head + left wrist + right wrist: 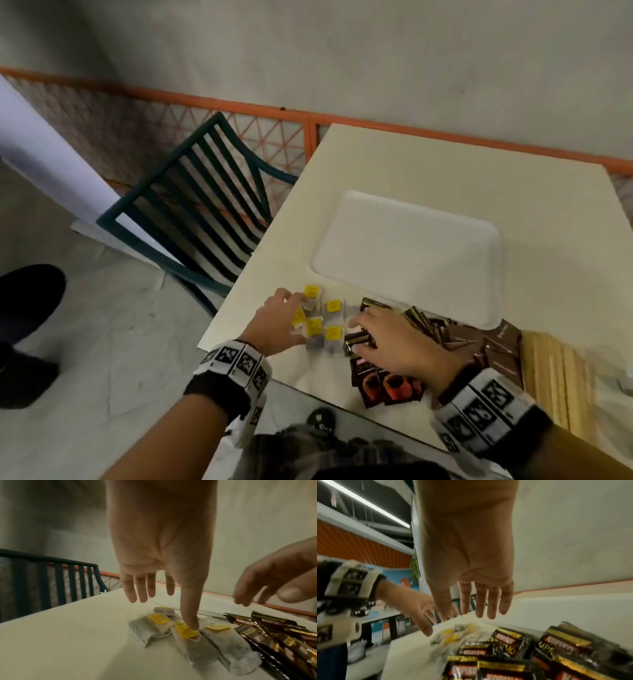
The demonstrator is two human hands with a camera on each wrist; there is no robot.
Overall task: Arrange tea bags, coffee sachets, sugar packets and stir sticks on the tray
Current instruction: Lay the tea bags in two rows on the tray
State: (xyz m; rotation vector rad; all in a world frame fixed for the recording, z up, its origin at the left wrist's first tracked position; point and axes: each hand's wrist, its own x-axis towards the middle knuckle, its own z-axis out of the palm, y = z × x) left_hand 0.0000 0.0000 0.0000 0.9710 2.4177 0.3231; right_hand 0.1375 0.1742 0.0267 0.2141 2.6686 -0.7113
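Several tea bags point(333, 334) with yellow tags lie in a cluster near the table's front left. My left hand point(291, 310) hovers over their left side with straight, spread fingers. In the left wrist view its thumb tip point(190, 626) touches a yellow tag of the tea bags point(223, 645). My right hand point(363, 329) is spread flat above the black coffee sachets point(387, 383), fingers straight and holding nothing point(464, 609). Brown sugar packets point(493, 346) and pale wooden stir sticks point(555, 373) lie further right. The white tray point(411, 246) sits behind them all.
The cream table point(445, 164) ends close to my body and at the left, beside a dark green slatted chair point(191, 212). An orange-framed partition runs behind the table. A dark shoe shows on the floor at far left.
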